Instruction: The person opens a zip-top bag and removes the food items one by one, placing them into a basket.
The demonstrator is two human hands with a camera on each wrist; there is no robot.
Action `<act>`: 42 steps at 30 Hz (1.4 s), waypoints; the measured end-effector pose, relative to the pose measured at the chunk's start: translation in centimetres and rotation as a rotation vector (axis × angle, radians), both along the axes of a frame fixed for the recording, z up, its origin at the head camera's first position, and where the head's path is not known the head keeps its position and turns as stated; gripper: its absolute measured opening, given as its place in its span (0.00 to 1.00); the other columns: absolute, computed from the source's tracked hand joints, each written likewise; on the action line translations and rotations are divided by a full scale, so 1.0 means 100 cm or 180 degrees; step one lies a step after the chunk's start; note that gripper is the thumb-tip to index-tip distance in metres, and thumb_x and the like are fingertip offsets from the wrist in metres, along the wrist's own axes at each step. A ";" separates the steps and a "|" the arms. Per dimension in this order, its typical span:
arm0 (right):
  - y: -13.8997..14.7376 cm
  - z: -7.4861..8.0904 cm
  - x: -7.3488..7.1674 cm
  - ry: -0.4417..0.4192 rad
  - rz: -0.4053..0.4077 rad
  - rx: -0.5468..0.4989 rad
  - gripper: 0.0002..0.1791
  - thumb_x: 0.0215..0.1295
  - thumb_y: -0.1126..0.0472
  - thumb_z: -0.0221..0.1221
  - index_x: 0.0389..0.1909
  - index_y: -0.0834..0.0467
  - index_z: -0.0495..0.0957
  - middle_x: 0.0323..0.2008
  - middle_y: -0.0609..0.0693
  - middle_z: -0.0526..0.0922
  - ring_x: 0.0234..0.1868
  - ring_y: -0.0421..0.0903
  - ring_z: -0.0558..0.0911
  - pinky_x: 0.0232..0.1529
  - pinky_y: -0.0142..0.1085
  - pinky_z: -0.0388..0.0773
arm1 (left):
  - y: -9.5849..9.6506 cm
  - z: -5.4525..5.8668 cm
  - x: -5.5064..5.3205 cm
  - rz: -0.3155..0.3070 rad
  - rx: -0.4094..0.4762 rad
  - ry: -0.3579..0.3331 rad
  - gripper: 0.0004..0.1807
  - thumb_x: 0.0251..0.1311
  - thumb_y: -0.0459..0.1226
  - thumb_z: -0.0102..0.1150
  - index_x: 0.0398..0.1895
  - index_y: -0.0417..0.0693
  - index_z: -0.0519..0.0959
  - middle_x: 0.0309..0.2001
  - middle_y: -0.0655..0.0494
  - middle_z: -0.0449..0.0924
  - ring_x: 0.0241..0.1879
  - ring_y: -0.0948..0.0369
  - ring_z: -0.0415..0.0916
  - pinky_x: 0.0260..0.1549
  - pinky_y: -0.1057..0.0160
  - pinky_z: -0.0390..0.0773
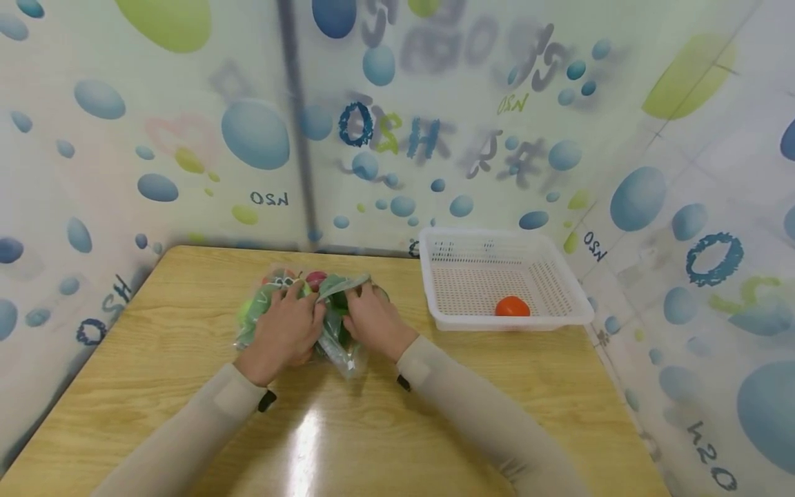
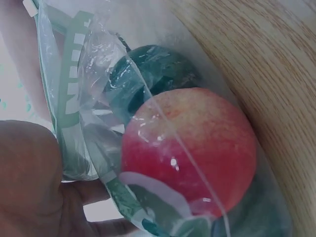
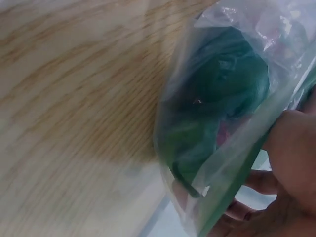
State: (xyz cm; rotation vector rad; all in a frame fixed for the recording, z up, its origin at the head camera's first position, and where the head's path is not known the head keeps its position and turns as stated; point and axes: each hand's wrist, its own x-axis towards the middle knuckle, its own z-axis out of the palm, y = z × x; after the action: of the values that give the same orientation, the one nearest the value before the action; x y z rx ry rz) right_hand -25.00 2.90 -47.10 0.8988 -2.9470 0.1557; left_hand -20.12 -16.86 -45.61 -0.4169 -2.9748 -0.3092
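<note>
Clear bag (image 1: 335, 345), bulging with produce (image 2: 190, 148), lies on the bench (image 1: 348, 442) near the white basket (image 1: 472, 323); I see left grip (image 1: 282, 331) and right grip (image 1: 377, 321) both pinching its green top edge.

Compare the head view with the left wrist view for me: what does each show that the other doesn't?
Only the head view shows the white basket with an orange-red round item in it, and the bubble-patterned wall behind the table.

Only the left wrist view shows, through the plastic, the mottled red-and-yellowish skin of a large round fruit.

Both show the left hand at the plastic bag, and the wooden table.
</note>
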 end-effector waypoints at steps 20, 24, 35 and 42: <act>-0.006 -0.032 -0.030 0.0106 0.0035 -0.0059 0.33 0.85 0.47 0.69 0.74 0.68 0.79 0.68 0.71 0.86 0.64 0.64 0.92 0.75 0.53 0.86 | 0.001 0.001 -0.002 0.0061 0.0072 -0.0264 0.25 0.90 0.40 0.38 0.63 0.36 0.86 0.76 0.29 0.81 0.77 0.26 0.73 0.75 0.24 0.77; -0.005 -0.022 -0.024 -0.0107 0.0031 -0.0190 0.26 0.85 0.52 0.70 0.68 0.68 0.80 0.63 0.68 0.88 0.58 0.61 0.93 0.67 0.52 0.90 | 0.002 0.002 -0.003 0.0130 0.0166 -0.0305 0.30 0.92 0.42 0.35 0.66 0.34 0.86 0.78 0.27 0.80 0.80 0.27 0.72 0.78 0.25 0.74; 0.001 -0.013 -0.014 -0.0178 0.0175 -0.0618 0.32 0.83 0.60 0.72 0.81 0.65 0.76 0.74 0.67 0.83 0.73 0.61 0.87 0.77 0.53 0.85 | 0.002 0.003 -0.003 0.0364 0.0368 -0.0516 0.34 0.93 0.48 0.33 0.79 0.36 0.81 0.86 0.25 0.68 0.80 0.23 0.70 0.70 0.19 0.79; 0.008 -0.001 0.000 -0.0029 0.0350 -0.0792 0.29 0.81 0.61 0.74 0.77 0.62 0.79 0.72 0.63 0.84 0.70 0.57 0.88 0.73 0.50 0.88 | 0.001 0.002 -0.003 0.0363 0.0368 -0.0461 0.33 0.93 0.47 0.35 0.78 0.36 0.82 0.85 0.25 0.70 0.79 0.23 0.71 0.70 0.20 0.80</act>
State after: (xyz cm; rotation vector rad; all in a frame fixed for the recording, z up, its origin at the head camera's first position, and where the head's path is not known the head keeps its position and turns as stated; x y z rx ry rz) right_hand -25.03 3.73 -47.22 1.0223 -2.8017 0.5196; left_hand -20.45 -16.73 -45.40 -0.2200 -3.0844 -0.5169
